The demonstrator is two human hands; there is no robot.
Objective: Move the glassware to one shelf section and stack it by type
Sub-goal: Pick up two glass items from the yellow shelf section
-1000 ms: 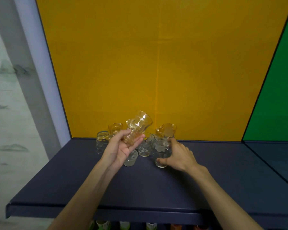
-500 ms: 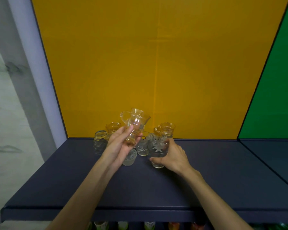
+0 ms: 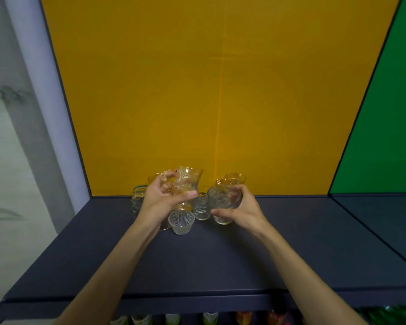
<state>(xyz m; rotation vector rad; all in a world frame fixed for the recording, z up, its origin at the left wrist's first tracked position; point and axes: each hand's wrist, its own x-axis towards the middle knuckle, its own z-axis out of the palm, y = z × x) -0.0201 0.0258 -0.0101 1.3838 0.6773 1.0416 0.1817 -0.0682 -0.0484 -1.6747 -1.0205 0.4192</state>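
Observation:
My left hand (image 3: 161,202) grips a gold-trimmed glass cup with a handle (image 3: 188,184), held upright above the dark shelf (image 3: 220,259). My right hand (image 3: 240,208) wraps a clear etched tumbler (image 3: 223,202), tilted and just off the shelf. Between them stands a small clear patterned glass (image 3: 201,206). A ribbed little cup (image 3: 181,222) sits in front. A ringed tall glass (image 3: 138,200) stands at the left, and another gold-rimmed handled cup (image 3: 232,179) at the back right. One more gold-rimmed cup (image 3: 153,177) peeks out behind my left hand.
The yellow back panel (image 3: 220,90) closes the section behind the glasses. A green-backed section (image 3: 389,137) adjoins on the right. Coloured glassware (image 3: 243,318) shows on the shelf below the front edge.
My left hand has turned the handled cup from tilted to upright and brought it lower. My right hand has tipped the etched tumbler and raised it slightly.

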